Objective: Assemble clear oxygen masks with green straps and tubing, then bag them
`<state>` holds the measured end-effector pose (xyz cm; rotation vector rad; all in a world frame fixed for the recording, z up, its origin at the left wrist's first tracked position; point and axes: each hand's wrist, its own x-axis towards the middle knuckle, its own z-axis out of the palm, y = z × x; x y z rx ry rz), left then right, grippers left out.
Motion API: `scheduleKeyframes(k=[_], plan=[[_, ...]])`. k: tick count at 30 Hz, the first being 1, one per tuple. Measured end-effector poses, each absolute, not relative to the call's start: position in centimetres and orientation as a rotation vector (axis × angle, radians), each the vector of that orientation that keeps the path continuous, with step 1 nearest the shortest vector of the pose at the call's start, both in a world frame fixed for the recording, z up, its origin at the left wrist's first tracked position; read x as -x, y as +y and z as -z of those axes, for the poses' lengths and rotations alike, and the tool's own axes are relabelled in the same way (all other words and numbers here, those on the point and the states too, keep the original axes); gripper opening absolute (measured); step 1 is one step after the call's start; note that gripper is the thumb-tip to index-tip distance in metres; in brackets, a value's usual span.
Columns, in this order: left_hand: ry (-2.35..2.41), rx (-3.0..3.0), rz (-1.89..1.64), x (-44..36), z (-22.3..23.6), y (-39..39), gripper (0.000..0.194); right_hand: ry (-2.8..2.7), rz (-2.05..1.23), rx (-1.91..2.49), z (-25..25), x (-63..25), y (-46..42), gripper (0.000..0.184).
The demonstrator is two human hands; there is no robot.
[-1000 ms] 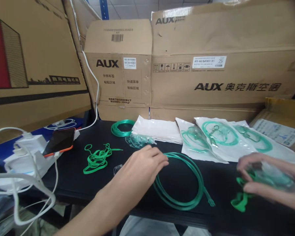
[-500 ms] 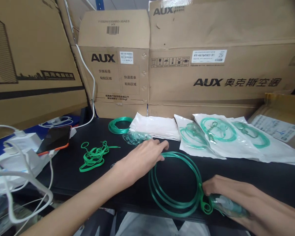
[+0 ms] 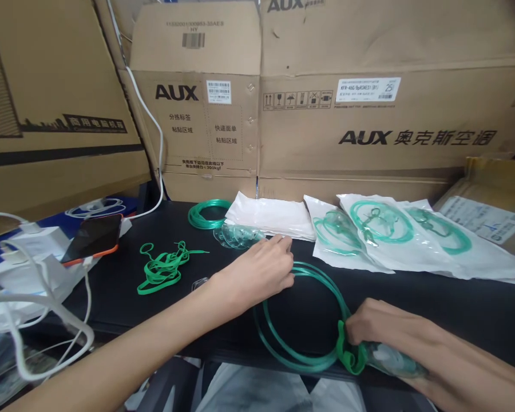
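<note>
A coil of clear green tubing (image 3: 300,366) stands between my hands at the table's front edge. My left hand (image 3: 268,272) is closed on its upper left part, fingers curled. On the coil's right side, my right hand (image 3: 377,326) is closed round the tubing together with a looped green elastic strap (image 3: 351,359). A clear plastic oxygen mask (image 3: 397,360) lies beneath that hand, partly hidden by it. Just beyond my left hand sit several clear plastic masks (image 3: 236,236). The fingertips of both hands are partly hidden.
Loose green straps (image 3: 165,269) lie to the left, and another tubing coil (image 3: 208,214) is behind. Along the back are white pouches (image 3: 270,214) and packed mask sets (image 3: 381,223). A phone (image 3: 92,237), white chargers and cables crowd the left. Cardboard boxes (image 3: 300,131) wall the back.
My right hand has shifted slightly left with the strap and tubing. My left hand's fingers have curled further inward at the coil. The view has tilted down a little.
</note>
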<state>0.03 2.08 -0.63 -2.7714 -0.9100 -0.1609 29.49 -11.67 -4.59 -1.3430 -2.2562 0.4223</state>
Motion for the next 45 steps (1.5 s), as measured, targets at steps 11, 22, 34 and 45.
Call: scheduleKeyframes(k=[11, 22, 34, 45], plan=[[-1.091, 2.921, 0.15, 0.4, 0.4, 1.5, 0.03, -2.369, -0.294, 1.417, 7.3, -29.6, -11.7, 0.048], [-1.114, 3.117, 0.234, 1.6, -0.2, 0.4, 0.031, -2.23, -0.399, 1.327, 4.6, -26.4, -10.5, 0.033], [-0.843, 3.378, 0.223, 2.8, 0.0, 1.1, 0.01, -2.093, -0.558, 1.391, 4.2, -23.5, -8.5, 0.014], [-0.917, 3.31, 0.51, 2.2, 0.9, -1.8, 0.016, -2.125, -0.433, 1.364, 2.9, -24.1, -8.4, 0.023]])
